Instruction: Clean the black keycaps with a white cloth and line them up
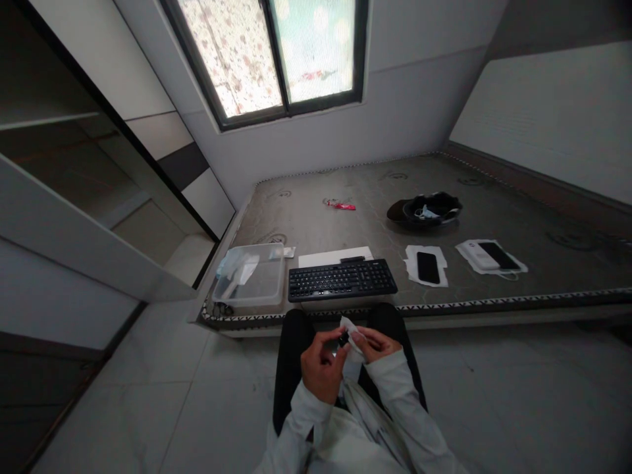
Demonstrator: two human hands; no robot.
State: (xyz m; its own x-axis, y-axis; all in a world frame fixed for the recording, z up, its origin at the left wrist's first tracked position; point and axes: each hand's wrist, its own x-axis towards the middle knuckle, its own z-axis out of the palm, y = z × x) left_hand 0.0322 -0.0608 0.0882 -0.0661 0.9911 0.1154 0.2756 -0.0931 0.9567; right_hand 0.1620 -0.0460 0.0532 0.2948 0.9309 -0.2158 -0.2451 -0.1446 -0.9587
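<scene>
Over my lap, my left hand (320,367) pinches a small black object (343,338) between thumb and fingers; its kind cannot be made out. My right hand (379,343) is closed on a white tissue (348,324), which touches the black object. Just beyond my knees lies a black keyboard (342,280) near the front edge of the mattress. A sheet of white paper (316,259) sticks out behind it, and a slim dark item (352,259) rests at its back edge.
Left of the keyboard is a clear plastic box (269,280) with white and bluish pieces inside. To the right, a phone (427,268) and a white device with a dark phone (498,255) lie on tissues. Farther back are a black cap (425,210) and a red item (343,206).
</scene>
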